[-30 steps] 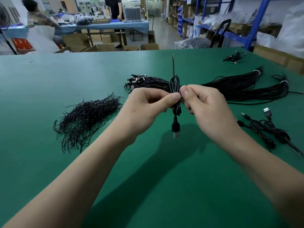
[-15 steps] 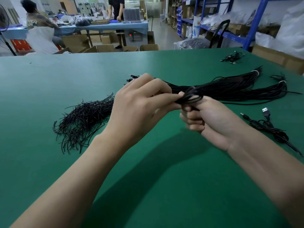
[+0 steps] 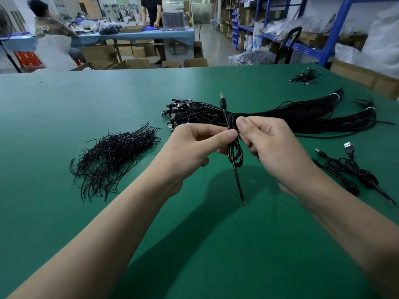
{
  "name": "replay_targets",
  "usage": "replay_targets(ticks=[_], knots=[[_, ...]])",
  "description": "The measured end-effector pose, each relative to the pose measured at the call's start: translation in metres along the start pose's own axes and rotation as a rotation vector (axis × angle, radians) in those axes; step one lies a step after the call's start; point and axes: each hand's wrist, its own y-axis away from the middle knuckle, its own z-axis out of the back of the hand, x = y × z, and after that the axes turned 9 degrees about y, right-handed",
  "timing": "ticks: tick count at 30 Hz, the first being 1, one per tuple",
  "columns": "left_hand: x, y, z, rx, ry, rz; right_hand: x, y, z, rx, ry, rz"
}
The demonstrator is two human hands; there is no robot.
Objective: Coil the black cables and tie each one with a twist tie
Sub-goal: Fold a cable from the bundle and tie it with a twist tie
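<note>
Thumb and fingertips (image 3: 231, 134) of the left hand (image 3: 194, 147) and of the right hand (image 3: 274, 147) pinch the middle of a thin black coiled cable (image 3: 235, 154) from either side, holding it upright above the green table top (image 3: 64, 212) — its USB plug points up, its bare wire tail hangs down. Left of the hands lies a loose heap of short black twist ties (image 3: 114, 156). Behind the hands is a long bundle of straight black cables (image 3: 302, 117), and to the right a small cluster of bunched black cables (image 3: 349, 171) — all on the table.

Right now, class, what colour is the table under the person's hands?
The table is plain green; the head view shows it best.
</note>
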Motion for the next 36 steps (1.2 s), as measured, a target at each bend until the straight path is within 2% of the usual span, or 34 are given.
replay_targets(ticks=[3, 5, 7, 8, 10, 12, 14, 16, 18, 23, 25, 27, 30, 33, 36], knots=[[0.002, 0.001, -0.005, -0.054, -0.080, -0.208, -0.003, -0.002, 0.000, 0.172, -0.361, -0.263], [0.004, 0.001, -0.006, -0.113, -0.294, -0.383, -0.006, -0.002, -0.001, 0.275, -0.606, -0.393], [0.006, 0.001, -0.006, -0.164, -0.459, -0.481, -0.008, -0.001, -0.002, 0.312, -0.716, -0.470], [0.008, 0.001, -0.006, -0.171, -0.452, -0.464, -0.009, -0.001, -0.003, 0.306, -0.700, -0.471], [0.010, -0.002, -0.005, -0.152, -0.295, -0.331, -0.009, 0.000, -0.003, 0.248, -0.493, -0.382], [0.011, -0.003, -0.003, -0.138, -0.121, -0.192, -0.007, 0.000, -0.003, 0.160, -0.157, -0.220], [0.013, -0.004, 0.000, -0.148, -0.043, -0.123, -0.006, -0.001, -0.005, 0.095, 0.107, -0.082], [0.016, -0.005, 0.002, -0.154, -0.018, -0.093, -0.005, 0.000, -0.005, 0.085, 0.214, -0.018], [0.019, -0.005, 0.002, -0.158, 0.002, -0.060, -0.006, 0.000, -0.003, 0.089, 0.206, 0.004], [0.022, -0.008, 0.003, 0.002, 0.089, 0.070, -0.016, -0.013, 0.013, 0.141, 0.200, -0.070], [0.026, -0.010, 0.004, 0.018, 0.005, 0.097, -0.025, -0.020, 0.031, 0.173, 0.414, -0.089], [0.031, -0.011, 0.006, 0.002, -0.084, 0.105, -0.037, -0.028, 0.053, 0.239, 0.729, -0.142], [0.040, -0.012, 0.010, -0.012, -0.178, 0.128, -0.059, -0.035, 0.086, 0.341, 1.025, -0.352], [0.047, -0.014, 0.015, -0.036, -0.249, 0.141, -0.075, -0.036, 0.112, 0.359, 0.991, -0.573], [0.050, -0.017, 0.023, -0.071, -0.413, 0.110, -0.085, -0.036, 0.130, 0.384, 1.041, -0.646]])
